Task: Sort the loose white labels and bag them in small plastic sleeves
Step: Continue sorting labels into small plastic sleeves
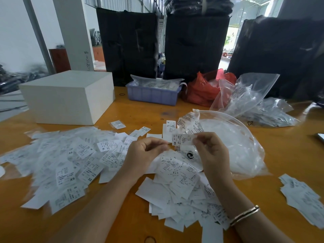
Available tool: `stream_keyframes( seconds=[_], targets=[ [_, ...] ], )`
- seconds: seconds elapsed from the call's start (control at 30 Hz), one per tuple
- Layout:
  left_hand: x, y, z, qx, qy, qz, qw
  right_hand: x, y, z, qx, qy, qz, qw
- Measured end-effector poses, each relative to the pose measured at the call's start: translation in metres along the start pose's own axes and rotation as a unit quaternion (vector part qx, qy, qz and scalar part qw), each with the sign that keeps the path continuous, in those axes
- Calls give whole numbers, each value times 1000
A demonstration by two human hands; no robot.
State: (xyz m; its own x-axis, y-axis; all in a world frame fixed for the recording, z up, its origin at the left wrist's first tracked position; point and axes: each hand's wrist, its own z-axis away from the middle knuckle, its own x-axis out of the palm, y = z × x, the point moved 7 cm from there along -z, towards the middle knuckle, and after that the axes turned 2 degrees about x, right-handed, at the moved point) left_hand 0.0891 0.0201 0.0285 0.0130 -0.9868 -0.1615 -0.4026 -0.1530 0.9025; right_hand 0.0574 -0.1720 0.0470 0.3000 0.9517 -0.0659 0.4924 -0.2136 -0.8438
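Head view: right hand (209,151) pinches an XS label (183,138) by its right end | left hand (145,153) curls its fingers beside the label's left end, hold unclear | loose white labels (66,165) heaped on the wooden table (289,155) | clear plastic bag (233,148) just behind the hands | white box (68,95) far left.

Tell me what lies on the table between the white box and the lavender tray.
In the head view, bare wooden table separates the white box from the lavender tray, apart from one small dark ring.
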Motion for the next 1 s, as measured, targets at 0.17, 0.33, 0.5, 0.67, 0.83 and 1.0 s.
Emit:
stream_keyframes(
  seconds=[0.17, 0.33, 0.5, 0.67, 0.83, 1.0],
  targets=[
    [-2, 1, 0, 8, 5, -5, 1000, 4, -1, 1, -26, -20, 60, 998],
    [0, 0, 1, 5, -6, -8, 1000, 7, -3, 2, -52, -30, 106, 993],
    [0, 3, 2, 8, -8, -6, 1000, 9, -5, 3, -67, -33, 131, 988],
    [-2, 2, 0, 30, -5, -29, 999, 11, -5, 3, -63, -42, 140, 987],
    [3, 2, -1, 44, -32, -28, 998, 18, -4, 6, -59, -73, 144, 985],
    [2, 2, 0, 43, -23, -48, 998, 12, 6, 1, -7, -48, 111, 993]
  ],
)
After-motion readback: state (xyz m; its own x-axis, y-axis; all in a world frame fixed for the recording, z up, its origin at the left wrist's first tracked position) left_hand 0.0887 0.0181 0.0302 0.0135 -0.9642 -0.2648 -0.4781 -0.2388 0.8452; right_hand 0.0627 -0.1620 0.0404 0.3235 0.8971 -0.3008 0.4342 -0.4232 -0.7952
